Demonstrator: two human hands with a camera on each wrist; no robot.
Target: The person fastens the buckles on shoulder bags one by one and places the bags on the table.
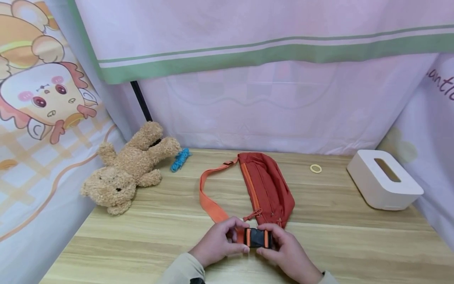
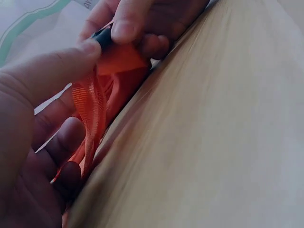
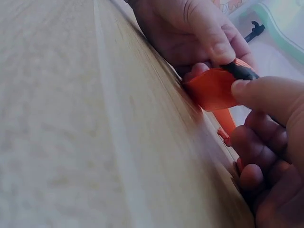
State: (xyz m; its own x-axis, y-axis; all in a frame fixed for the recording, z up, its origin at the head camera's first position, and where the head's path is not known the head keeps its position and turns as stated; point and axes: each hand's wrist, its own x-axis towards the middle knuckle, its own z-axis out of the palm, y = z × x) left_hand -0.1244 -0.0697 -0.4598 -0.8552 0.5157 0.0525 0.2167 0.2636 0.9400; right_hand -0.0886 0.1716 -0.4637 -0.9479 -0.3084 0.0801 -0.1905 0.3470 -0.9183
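A red waist bag (image 1: 267,185) lies on the table, its orange strap (image 1: 209,199) looping out to the left and round to the front. At the bag's near end, a black side-release buckle (image 1: 257,238) is held up between both hands, its two halves together. My left hand (image 1: 223,242) pinches the buckle's left end between thumb and fingers, and my right hand (image 1: 289,250) pinches the right end. In both wrist views the thumbs press on the black buckle (image 3: 241,71), with orange webbing (image 3: 211,90) hanging below it.
A tan teddy bear (image 1: 131,165) lies at the left of the wooden table (image 1: 142,244), beside a blue bundle of cord (image 1: 180,159). Toward the back right are a pale yellow ring (image 1: 315,169) and a white tissue box (image 1: 384,179). Printed curtains (image 1: 248,106) hang behind.
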